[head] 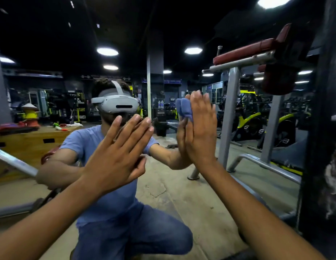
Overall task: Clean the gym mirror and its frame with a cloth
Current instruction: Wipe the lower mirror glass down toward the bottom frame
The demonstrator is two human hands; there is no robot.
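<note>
Blue cloth (pixel 184 109) is being pressed flat against the mirror (pixel 201 184) glass by the right hand (pixel 201 132), fingers straight, near the dark frame (pixel 321 128) at its right edge. The left hand (pixel 118 156) is being braced open-palmed on the glass, well apart. Wiping seems underway; next, strokes toward the frame are probably being called for.

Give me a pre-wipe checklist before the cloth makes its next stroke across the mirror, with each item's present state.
1. Cloth between right hand and the mirror: ok, pressed flat by straight fingers.
2. Left hand off the glass: not ok, its palm lies flat on it.
3. Cloth spread out: not ok, it is bunched.
4. Frame at the right already cleaned: cannot tell.
5. Cloth damp: cannot tell.
</note>
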